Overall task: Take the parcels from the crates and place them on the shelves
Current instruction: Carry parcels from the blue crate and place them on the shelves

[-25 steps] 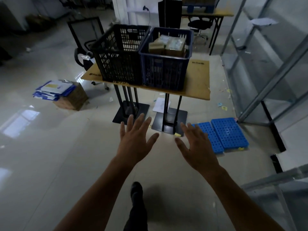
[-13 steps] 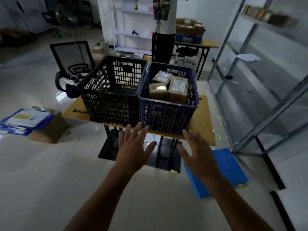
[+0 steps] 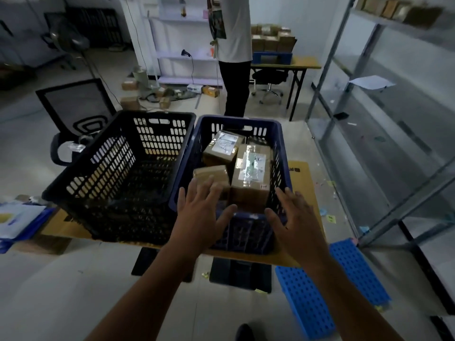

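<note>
Head view, both hands reaching over blue crate (image 3: 283, 153), left hand (image 3: 200, 212) and right hand (image 3: 295, 222) apart, fingers spread, holding nothing

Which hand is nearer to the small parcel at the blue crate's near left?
Left. The left hand has its fingers over the small parcel; contact is unclear. The right hand is spread by the blue crate's near right corner, past the larger parcel.

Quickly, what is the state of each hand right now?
Left hand: open, fingers spread, holding nothing.
Right hand: open, fingers spread, holding nothing.
</note>
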### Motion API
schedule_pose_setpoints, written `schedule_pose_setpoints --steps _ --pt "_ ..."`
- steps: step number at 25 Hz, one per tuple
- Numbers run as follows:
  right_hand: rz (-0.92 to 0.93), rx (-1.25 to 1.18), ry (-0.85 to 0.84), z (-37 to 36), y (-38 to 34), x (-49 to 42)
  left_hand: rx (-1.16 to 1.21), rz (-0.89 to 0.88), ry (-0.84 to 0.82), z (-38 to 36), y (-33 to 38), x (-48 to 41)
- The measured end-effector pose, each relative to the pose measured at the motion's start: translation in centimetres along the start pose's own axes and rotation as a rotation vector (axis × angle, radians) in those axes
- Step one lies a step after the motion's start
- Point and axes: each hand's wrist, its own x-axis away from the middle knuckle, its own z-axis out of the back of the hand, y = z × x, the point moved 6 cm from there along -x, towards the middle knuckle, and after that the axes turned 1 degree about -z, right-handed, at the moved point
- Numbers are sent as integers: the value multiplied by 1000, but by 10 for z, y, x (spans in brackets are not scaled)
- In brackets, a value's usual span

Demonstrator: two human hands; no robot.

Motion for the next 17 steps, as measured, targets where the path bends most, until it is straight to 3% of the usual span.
schedule_pose_setpoints --steps 8,17 --pt "-61 52 -82 -18 36 -108 -190 18 -165 -38 -8 -147" --pt "-176 302 -210 -54 45 -132 -235 -49 -399 -83 -27 -187"
